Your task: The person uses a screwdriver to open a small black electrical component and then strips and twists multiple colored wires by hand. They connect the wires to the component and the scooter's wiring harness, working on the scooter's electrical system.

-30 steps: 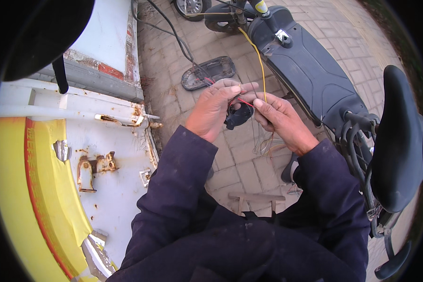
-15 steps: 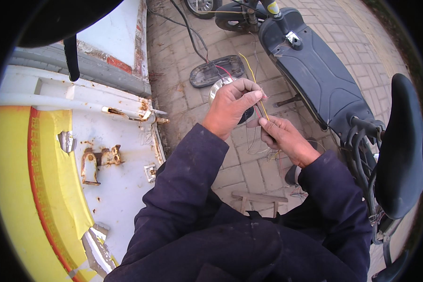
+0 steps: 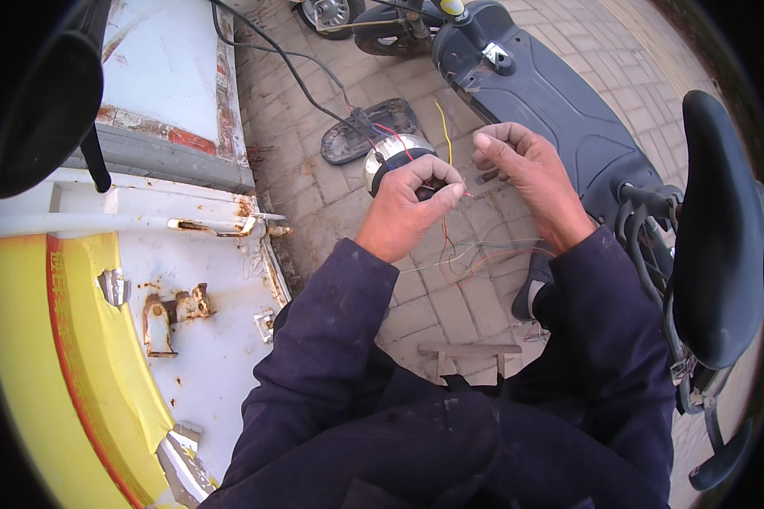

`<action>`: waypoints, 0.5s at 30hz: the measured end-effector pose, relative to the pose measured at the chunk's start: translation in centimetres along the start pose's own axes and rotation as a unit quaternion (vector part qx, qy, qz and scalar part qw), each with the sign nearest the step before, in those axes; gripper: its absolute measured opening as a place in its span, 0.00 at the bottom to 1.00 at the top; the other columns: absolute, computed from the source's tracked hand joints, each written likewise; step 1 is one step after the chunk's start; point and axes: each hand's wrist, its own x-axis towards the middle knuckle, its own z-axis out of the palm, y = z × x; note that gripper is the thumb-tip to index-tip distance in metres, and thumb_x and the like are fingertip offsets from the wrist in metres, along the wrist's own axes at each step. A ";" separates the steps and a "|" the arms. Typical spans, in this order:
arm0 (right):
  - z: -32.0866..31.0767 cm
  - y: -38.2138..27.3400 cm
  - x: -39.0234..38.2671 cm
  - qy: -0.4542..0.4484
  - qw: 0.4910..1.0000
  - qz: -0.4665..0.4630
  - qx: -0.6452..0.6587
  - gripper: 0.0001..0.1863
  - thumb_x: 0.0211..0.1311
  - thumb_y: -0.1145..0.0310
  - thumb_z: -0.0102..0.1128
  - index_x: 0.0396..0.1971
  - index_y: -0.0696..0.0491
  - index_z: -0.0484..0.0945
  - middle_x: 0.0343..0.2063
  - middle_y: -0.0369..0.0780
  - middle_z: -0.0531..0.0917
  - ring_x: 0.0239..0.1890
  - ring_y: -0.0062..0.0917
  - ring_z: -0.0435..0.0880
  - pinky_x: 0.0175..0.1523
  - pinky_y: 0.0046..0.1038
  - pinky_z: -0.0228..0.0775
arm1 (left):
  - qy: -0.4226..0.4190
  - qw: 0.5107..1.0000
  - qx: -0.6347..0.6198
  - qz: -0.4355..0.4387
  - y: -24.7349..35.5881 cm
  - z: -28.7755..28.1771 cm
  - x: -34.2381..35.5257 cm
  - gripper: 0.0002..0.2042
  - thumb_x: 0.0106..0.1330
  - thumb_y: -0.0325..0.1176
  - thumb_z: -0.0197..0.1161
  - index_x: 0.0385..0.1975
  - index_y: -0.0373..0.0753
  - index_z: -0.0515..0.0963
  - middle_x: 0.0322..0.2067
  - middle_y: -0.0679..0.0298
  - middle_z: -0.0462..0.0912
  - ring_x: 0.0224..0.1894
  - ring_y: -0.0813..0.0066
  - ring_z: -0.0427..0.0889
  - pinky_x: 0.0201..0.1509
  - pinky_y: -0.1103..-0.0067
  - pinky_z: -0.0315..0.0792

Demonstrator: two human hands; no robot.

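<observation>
Left hand (image 3: 403, 208): thumb and forefinger pinch thin wires (image 3: 444, 231), I judge to steady their ends.
Right hand (image 3: 528, 174): fingers curled; I cannot tell if grasping.
Silver-black housing (image 3: 384, 159): left hand's eleven o'clock.

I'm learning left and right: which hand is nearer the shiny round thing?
Left. The left hand overlaps the lower edge of the shiny round thing in the picture; I can't tell if they touch. The right hand is off to its right, clearly apart.
</observation>
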 end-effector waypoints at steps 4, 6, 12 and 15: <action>1.2 0.7 1.0 0.029 0.997 -0.066 -0.029 0.17 0.62 0.64 0.71 0.42 0.61 0.80 0.31 0.35 0.83 0.35 0.16 0.78 0.43 0.20 0.71 | -0.018 0.999 0.039 0.016 -0.3 0.4 0.1 0.07 0.67 0.31 0.64 0.37 0.34 0.79 0.33 0.67 0.82 0.37 0.83 0.78 0.45 0.82 0.72; 1.5 0.9 1.4 0.042 0.992 -0.093 -0.071 0.17 0.61 0.66 0.72 0.42 0.62 0.80 0.30 0.35 0.83 0.33 0.15 0.78 0.41 0.20 0.71 | -0.018 0.999 0.042 0.027 -0.4 0.4 0.1 0.07 0.67 0.31 0.65 0.37 0.34 0.79 0.33 0.67 0.82 0.37 0.83 0.78 0.45 0.81 0.72; 2.3 1.4 2.1 0.013 0.994 -0.107 -0.031 0.12 0.62 0.68 0.69 0.39 0.61 0.81 0.29 0.34 0.82 0.32 0.14 0.76 0.38 0.20 0.68 | -0.050 0.994 0.098 0.008 -0.2 0.1 -0.1 0.06 0.68 0.31 0.63 0.36 0.35 0.79 0.35 0.69 0.81 0.39 0.83 0.76 0.47 0.81 0.70; 2.5 1.1 2.1 0.026 0.993 -0.105 -0.051 0.10 0.64 0.70 0.67 0.38 0.61 0.82 0.28 0.33 0.82 0.32 0.13 0.76 0.38 0.20 0.68 | -0.027 0.997 0.065 0.014 -0.3 0.1 -0.1 0.06 0.67 0.31 0.65 0.36 0.35 0.80 0.37 0.68 0.82 0.41 0.82 0.77 0.49 0.80 0.71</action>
